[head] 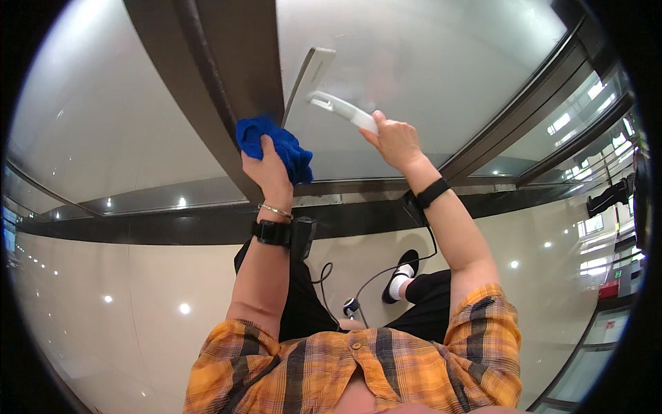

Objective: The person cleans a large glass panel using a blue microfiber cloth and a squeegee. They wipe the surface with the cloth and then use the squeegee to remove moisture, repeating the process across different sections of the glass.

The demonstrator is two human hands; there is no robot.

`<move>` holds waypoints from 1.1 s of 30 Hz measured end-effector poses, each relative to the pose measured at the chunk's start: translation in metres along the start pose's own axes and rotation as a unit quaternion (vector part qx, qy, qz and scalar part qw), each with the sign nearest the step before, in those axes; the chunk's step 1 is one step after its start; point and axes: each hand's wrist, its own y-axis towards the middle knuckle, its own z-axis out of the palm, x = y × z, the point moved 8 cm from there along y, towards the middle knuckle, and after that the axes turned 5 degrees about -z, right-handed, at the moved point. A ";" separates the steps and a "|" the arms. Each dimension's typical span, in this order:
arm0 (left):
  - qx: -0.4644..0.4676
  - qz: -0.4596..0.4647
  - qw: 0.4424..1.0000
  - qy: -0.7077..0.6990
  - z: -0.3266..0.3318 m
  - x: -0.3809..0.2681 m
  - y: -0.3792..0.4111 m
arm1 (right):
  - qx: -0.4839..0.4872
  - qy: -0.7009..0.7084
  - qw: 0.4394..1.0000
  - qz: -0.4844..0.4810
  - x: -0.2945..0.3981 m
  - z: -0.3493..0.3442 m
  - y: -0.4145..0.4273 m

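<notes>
A crumpled blue cloth point(296, 150) is bunched in my left hand point(270, 173), my thumb laid over it. It is in front of the dark brown frame post point(248, 67); whether it touches the post, I cannot tell. My right hand point(395, 139) grips the white handle point(346, 109) of what looks like a squeegee. Its long pale head point(313, 72), with a dark edge on the left, lies slanted at the left side of a shiny glass-like panel point(424, 67). The head's lower end is near the cloth.
Another shiny panel point(124, 119) is left of the post. A dark band point(170, 227) runs along the panels' foot, above glossy beige floor tiles point(170, 279). Black cables point(382, 277) hang between my wrist-worn devices and my lap. A person's dark-clothed leg point(607, 199) shows at far right.
</notes>
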 end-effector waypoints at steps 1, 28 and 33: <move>-0.003 0.002 1.000 -0.002 0.000 0.001 0.000 | 0.019 -0.010 1.000 0.004 -0.007 0.002 -0.001; 0.040 -0.120 0.991 -0.033 0.035 0.024 -0.016 | 0.028 -0.044 0.998 -0.019 -0.023 -0.091 0.032; 0.068 -0.114 0.990 -0.036 0.039 0.024 -0.024 | 0.083 -0.125 0.972 0.183 -0.185 -0.077 -0.109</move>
